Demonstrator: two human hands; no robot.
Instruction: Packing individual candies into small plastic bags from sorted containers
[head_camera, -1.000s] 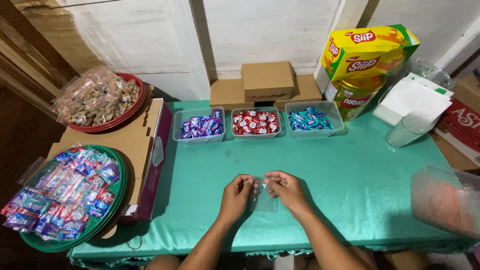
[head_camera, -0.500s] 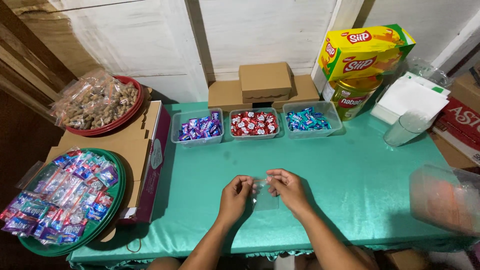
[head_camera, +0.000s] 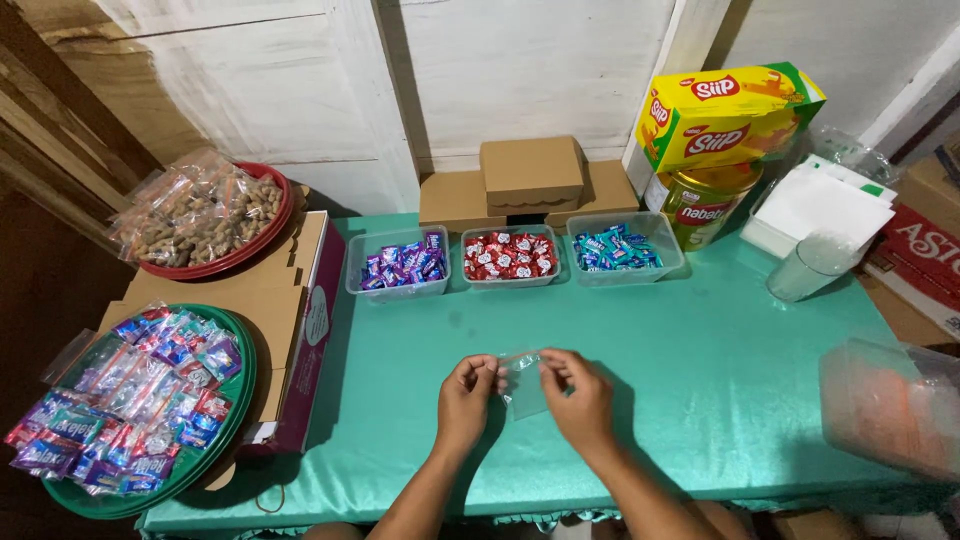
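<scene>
Bare left hand (head_camera: 466, 398), bare right hand (head_camera: 580, 402), forearms uncovered, no sleeves, no rings

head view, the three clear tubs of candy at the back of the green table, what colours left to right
tub of purple and blue candies → tub of red candies → tub of light blue candies. They sit in a row beyond the left hand and right hand, which hold a small clear plastic bag.
</scene>
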